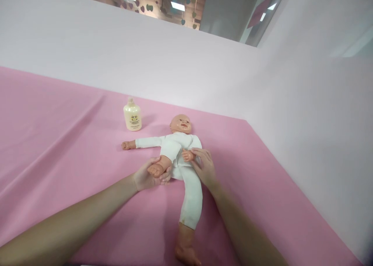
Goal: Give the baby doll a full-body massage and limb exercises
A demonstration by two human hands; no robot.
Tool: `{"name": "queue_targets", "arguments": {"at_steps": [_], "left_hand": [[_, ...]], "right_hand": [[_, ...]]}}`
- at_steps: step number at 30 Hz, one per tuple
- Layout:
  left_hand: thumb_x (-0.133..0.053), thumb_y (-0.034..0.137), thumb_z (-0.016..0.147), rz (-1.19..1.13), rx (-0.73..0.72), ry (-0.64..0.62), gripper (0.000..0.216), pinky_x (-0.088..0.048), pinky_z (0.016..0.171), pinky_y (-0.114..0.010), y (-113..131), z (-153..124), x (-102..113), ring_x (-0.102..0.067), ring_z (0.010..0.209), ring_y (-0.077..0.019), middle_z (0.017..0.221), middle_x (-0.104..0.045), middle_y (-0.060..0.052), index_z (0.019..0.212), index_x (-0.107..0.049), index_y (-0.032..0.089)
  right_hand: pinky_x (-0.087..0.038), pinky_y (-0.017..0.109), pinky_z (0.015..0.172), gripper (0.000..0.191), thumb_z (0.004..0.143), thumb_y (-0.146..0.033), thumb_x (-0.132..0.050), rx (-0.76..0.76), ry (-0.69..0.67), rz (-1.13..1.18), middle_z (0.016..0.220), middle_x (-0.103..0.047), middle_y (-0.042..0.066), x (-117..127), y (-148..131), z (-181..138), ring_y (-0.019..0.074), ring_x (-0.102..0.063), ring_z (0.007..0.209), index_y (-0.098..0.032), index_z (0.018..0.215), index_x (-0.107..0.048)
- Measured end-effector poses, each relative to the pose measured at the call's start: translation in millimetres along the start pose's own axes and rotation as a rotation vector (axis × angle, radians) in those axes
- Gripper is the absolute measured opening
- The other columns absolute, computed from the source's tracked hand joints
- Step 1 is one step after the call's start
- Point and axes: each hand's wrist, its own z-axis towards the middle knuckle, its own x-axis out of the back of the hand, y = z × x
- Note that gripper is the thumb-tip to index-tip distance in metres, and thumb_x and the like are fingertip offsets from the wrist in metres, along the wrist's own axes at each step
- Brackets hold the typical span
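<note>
A baby doll [190,188] with a white cloth body lies on its back, head away from me. My left hand [150,176] is wrapped round the lower part of one leg, which is bent up over the doll's belly; its foot [155,170] points toward me. My right hand [204,166] grips the doll's small hand [188,155] between thumb and fingers, over the torso. The doll's other arm [148,142] stretches out to the left, and its other leg lies straight toward me. Some of my left fingers are hidden behind the doll's ankle.
Beyond the doll's outstretched arm stands a cream-coloured pump bottle [133,116] with a printed label. A pink cloth [72,149] with a long crease covers the surface. White walls [145,60] border it at the back and right, with a window [175,6] above.
</note>
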Motion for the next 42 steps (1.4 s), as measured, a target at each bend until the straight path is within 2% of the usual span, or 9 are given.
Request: {"name": "queue_targets", "arguments": {"at_steps": [7,12,17,23,29,33,36,39,42], "left_hand": [[-0.060,0.068,0.080,0.075,0.024,-0.048,0.052,-0.045,0.074,-0.036,0.3,-0.8,6.6,-0.044,0.064,-0.0174,0.062,-0.046,0.001,0.084,-0.060,0.016],[-0.069,0.076,0.064,0.296,0.174,-0.408,0.060,-0.048,0.083,-0.047,-1.5,-10.4,18.8,-0.055,0.065,-0.0232,0.062,-0.057,-0.002,0.088,-0.062,0.020],[-0.086,0.060,0.049,0.408,0.487,-0.678,0.057,-0.055,0.079,-0.051,-0.9,-14.8,17.2,-0.068,0.067,-0.0322,0.067,-0.067,-0.008,0.087,-0.067,0.022],[-0.092,0.027,0.053,0.543,0.424,-0.741,0.042,-0.063,0.070,-0.048,6.5,-8.4,-1.3,-0.075,0.077,-0.0370,0.078,-0.074,-0.010,0.092,-0.079,0.020],[-0.093,0.036,0.060,0.610,0.520,-0.741,0.049,-0.063,0.077,-0.046,7.0,-7.7,-6.7,-0.075,0.092,-0.0364,0.092,-0.075,-0.009,0.103,-0.079,0.019],[-0.093,0.040,0.058,0.542,0.555,-0.744,0.050,-0.063,0.067,-0.048,7.7,-7.7,-6.2,-0.075,0.081,-0.0374,0.086,-0.074,-0.010,0.100,-0.079,0.019],[-0.090,0.047,0.059,0.448,0.551,-0.791,0.050,-0.061,0.077,-0.052,6.2,-7.7,1.4,-0.074,0.077,-0.0370,0.083,-0.074,-0.012,0.099,-0.077,0.021],[-0.086,0.061,0.057,0.314,0.410,-0.780,0.056,-0.057,0.085,-0.054,1.2,-9.9,14.2,-0.069,0.064,-0.0318,0.075,-0.073,-0.013,0.093,-0.074,0.020],[-0.074,0.074,0.062,0.182,0.184,-0.639,0.057,-0.054,0.088,-0.049,-3.5,-11.3,24.2,-0.059,0.057,-0.0238,0.058,-0.065,-0.008,0.082,-0.068,0.021]], "right_hand": [[-0.051,0.048,0.107,0.027,0.091,-0.027,-0.066,-0.023,0.000,0.012,0.120,-0.073,0.006,-0.8,0.0,0.2,0.0244,-0.064,0.118,-0.030,0.118,-0.069],[-0.051,0.048,0.108,0.044,0.089,-0.038,-0.068,-0.347,0.223,0.320,0.139,-0.063,0.010,10.2,8.4,7.5,0.0244,-0.063,0.123,-0.025,0.130,-0.060],[-0.051,0.048,0.109,0.052,0.086,-0.044,-0.071,-0.614,0.484,0.539,0.145,-0.058,0.012,27.8,28.0,15.4,0.0263,-0.060,0.129,-0.023,0.131,-0.059],[-0.050,0.048,0.113,0.049,0.084,-0.044,-0.070,-0.908,0.656,0.830,0.134,-0.066,0.007,27.7,72.1,3.0,0.0225,-0.064,0.126,-0.028,0.129,-0.059],[-0.050,0.051,0.114,0.035,0.083,-0.041,-0.070,-0.971,0.699,0.811,0.121,-0.071,0.005,21.9,94.9,-1.7,0.0233,-0.065,0.124,-0.028,0.114,-0.064],[-0.052,0.050,0.113,0.039,0.085,-0.044,-0.068,-0.957,0.649,0.778,0.127,-0.069,0.007,24.0,89.5,-1.2,0.0244,-0.063,0.128,-0.028,0.121,-0.062],[-0.052,0.046,0.112,0.051,0.087,-0.046,-0.065,-0.926,0.595,0.760,0.140,-0.063,0.006,27.4,76.1,0.9,0.0225,-0.061,0.132,-0.031,0.135,-0.055],[-0.052,0.043,0.111,0.057,0.088,-0.046,-0.064,-0.889,0.575,0.711,0.149,-0.055,0.005,30.2,56.7,5.6,0.0214,-0.059,0.134,-0.033,0.141,-0.050],[-0.049,0.043,0.113,0.055,0.086,-0.043,-0.068,-0.776,0.577,0.664,0.152,-0.051,0.005,29.6,34.2,11.6,0.0220,-0.055,0.137,-0.030,0.138,-0.053]]}}
